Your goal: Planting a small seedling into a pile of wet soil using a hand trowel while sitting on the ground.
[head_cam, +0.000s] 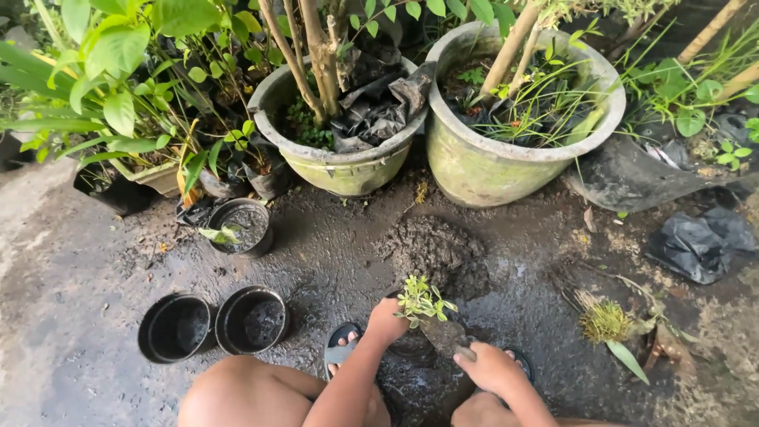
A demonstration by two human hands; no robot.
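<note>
My left hand is shut on the stem of a small seedling with pale green leaves and holds it upright over a small black pot, which is mostly hidden. My right hand grips a garden trowel whose soiled blade points toward the seedling's base. Just beyond the seedling, a heap of dark soil lies on the wet ground.
Two empty black pots stand at the left, and a soil-filled one sits behind them. Two large mossy planters line the back. An uprooted plant and a black plastic bag lie at the right. My sandalled feet are below.
</note>
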